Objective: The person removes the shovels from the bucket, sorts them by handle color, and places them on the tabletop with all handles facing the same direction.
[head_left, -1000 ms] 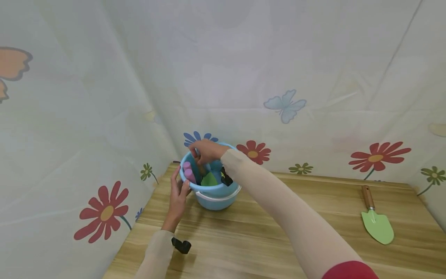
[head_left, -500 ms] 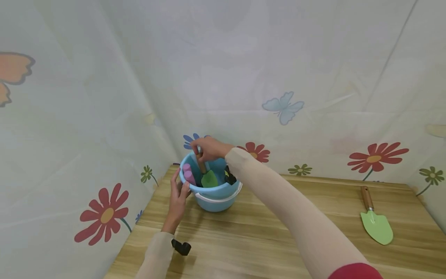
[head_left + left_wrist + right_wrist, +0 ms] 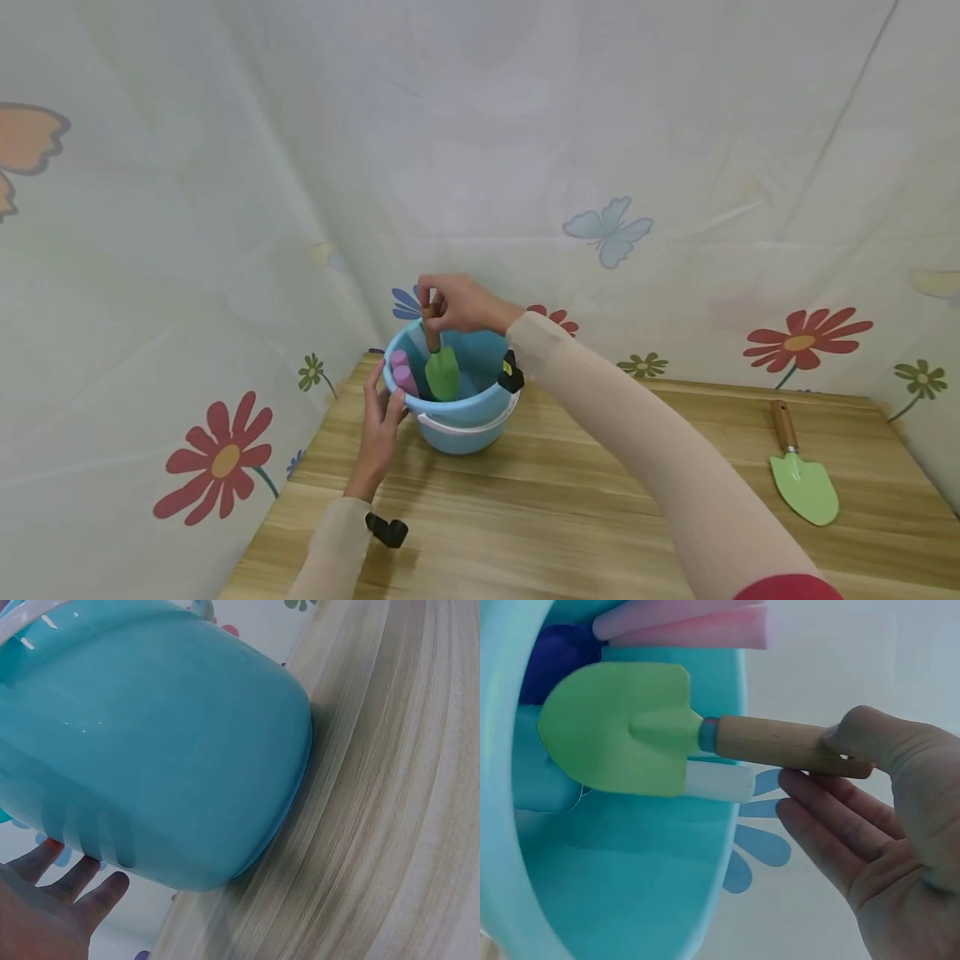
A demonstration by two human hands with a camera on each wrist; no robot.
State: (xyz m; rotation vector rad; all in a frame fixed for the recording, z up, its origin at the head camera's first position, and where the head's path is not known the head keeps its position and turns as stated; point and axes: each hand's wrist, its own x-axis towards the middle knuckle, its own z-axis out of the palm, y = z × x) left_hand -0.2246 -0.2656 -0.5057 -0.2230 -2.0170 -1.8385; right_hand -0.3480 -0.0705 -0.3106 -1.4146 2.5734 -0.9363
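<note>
My right hand [image 3: 468, 302] pinches the wooden handle of a small hand trowel [image 3: 442, 373] between thumb and fingers. The trowel's green blade points down inside the mouth of a light blue bucket [image 3: 459, 440]. My left hand [image 3: 380, 421] rests against the bucket's left side, its thumb at the rim. In the left wrist view its straight fingers [image 3: 97, 900] touch the outer wall. Two pink handles [image 3: 697, 626] lean inside the bucket, one joined to a dark blue scoop-like part [image 3: 559, 660]. A white handle [image 3: 731, 782] shows behind the trowel blade.
A second green trowel [image 3: 806, 487] with a wooden handle lies on the wood-grain table [image 3: 525, 517] at the right. The bucket's white carrying handle [image 3: 465, 429] hangs down its front. A flower-printed sheet [image 3: 480, 167] stands close behind the bucket and along the left.
My right hand has risen and drawn the trowel partly up out of the bucket, so more of its handle and blade shows. My left hand has stayed on the bucket.
</note>
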